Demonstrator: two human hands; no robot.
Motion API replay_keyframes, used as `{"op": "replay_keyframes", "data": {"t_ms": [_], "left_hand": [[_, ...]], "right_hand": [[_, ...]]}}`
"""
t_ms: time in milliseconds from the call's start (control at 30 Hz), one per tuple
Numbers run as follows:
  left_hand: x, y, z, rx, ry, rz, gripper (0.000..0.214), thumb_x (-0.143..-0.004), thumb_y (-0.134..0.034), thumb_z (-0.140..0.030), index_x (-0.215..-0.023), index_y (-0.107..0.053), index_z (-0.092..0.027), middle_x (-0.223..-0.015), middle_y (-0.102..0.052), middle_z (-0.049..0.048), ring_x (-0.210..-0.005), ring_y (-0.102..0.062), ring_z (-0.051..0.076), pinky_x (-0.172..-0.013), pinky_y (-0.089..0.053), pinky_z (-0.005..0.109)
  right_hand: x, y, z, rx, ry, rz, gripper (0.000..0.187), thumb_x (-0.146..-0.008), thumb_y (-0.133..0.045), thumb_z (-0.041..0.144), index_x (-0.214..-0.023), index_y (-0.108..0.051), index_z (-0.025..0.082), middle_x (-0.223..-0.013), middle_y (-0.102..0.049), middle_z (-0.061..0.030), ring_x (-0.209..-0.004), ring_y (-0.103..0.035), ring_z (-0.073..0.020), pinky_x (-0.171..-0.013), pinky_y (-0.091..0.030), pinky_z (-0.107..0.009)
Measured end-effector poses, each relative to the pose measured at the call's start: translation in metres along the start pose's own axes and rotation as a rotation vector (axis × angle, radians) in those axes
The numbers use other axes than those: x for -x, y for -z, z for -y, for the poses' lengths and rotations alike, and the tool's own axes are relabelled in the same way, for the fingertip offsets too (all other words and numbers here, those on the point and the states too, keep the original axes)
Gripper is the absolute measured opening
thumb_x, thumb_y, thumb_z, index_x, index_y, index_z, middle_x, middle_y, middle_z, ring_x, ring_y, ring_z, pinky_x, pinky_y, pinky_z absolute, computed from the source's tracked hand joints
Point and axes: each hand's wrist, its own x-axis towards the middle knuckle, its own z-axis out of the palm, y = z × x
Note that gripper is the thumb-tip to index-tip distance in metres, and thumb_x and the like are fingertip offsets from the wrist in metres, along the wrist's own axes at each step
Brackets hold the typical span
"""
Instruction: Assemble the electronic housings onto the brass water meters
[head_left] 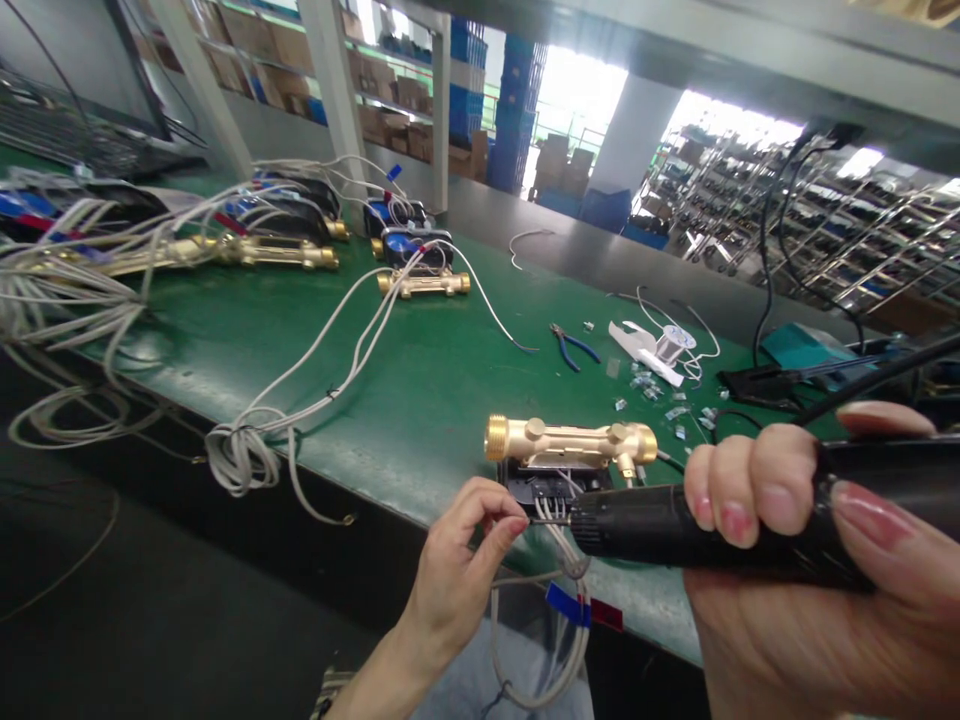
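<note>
A brass water meter body point(570, 440) lies on its side at the bench edge, with a black open housing point(536, 485) beneath it. My left hand point(465, 560) pinches thin white wires point(551, 522) where they enter that housing. My right hand point(772, 540) grips the thick black handle of a soldering iron point(652, 530). The iron's front end points at the wires and housing, and its tip is hidden behind them. The wire bundle point(559, 630), marked with blue and red tags, hangs down over the bench edge.
Several brass meters with white wire bundles lie along the green bench mat point(450, 340) to the left. Blue-handled pliers point(574, 345), a solder spool point(675, 342) and small metal bits lie beyond my hands. Black cables and shelving stand further back.
</note>
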Motion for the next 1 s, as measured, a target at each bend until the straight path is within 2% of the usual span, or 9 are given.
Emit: {"op": "replay_keyframes", "data": {"t_ms": [267,733,867,1000], "left_hand": [[0.002,-0.001,0.001,0.01,-0.008,0.018,0.014,-0.091,-0.052,-0.026,-0.08,-0.059,-0.021,-0.08,-0.055,-0.0005,-0.076,-0.053,0.012,-0.069,-0.043,0.024],[0.003,-0.002,0.006,0.041,-0.014,0.02,0.014,-0.093,-0.049,-0.025,-0.081,-0.057,-0.022,-0.082,-0.053,-0.0018,-0.077,-0.052,0.011,-0.07,-0.041,0.023],[0.001,-0.002,0.01,0.016,-0.053,0.017,0.013,-0.092,-0.051,-0.025,-0.082,-0.057,-0.021,-0.082,-0.054,-0.0019,-0.076,-0.052,0.011,-0.069,-0.041,0.022],[0.0,-0.003,0.011,-0.08,-0.178,-0.025,0.01,-0.092,-0.052,-0.021,-0.083,-0.057,-0.021,-0.081,-0.055,-0.0016,-0.077,-0.053,0.011,-0.069,-0.042,0.021]], "right_hand": [[0.002,-0.012,0.001,0.018,-0.064,-0.051,0.023,-0.074,-0.053,0.019,-0.097,-0.051,0.021,-0.053,-0.046,0.0063,-0.041,-0.041,-0.0081,-0.044,-0.037,-0.023],[0.001,-0.015,-0.002,-0.029,-0.088,-0.068,0.025,-0.072,-0.052,0.016,-0.096,-0.051,0.021,-0.052,-0.048,0.0057,-0.042,-0.042,-0.0086,-0.044,-0.038,-0.023],[0.002,-0.014,-0.003,-0.057,-0.115,-0.073,0.025,-0.071,-0.053,0.018,-0.097,-0.052,0.022,-0.052,-0.048,0.0061,-0.043,-0.042,-0.0079,-0.045,-0.039,-0.022],[0.002,-0.015,-0.005,-0.059,-0.122,-0.093,0.026,-0.071,-0.053,0.017,-0.097,-0.052,0.022,-0.053,-0.049,0.0056,-0.044,-0.043,-0.0082,-0.046,-0.04,-0.022]]}}
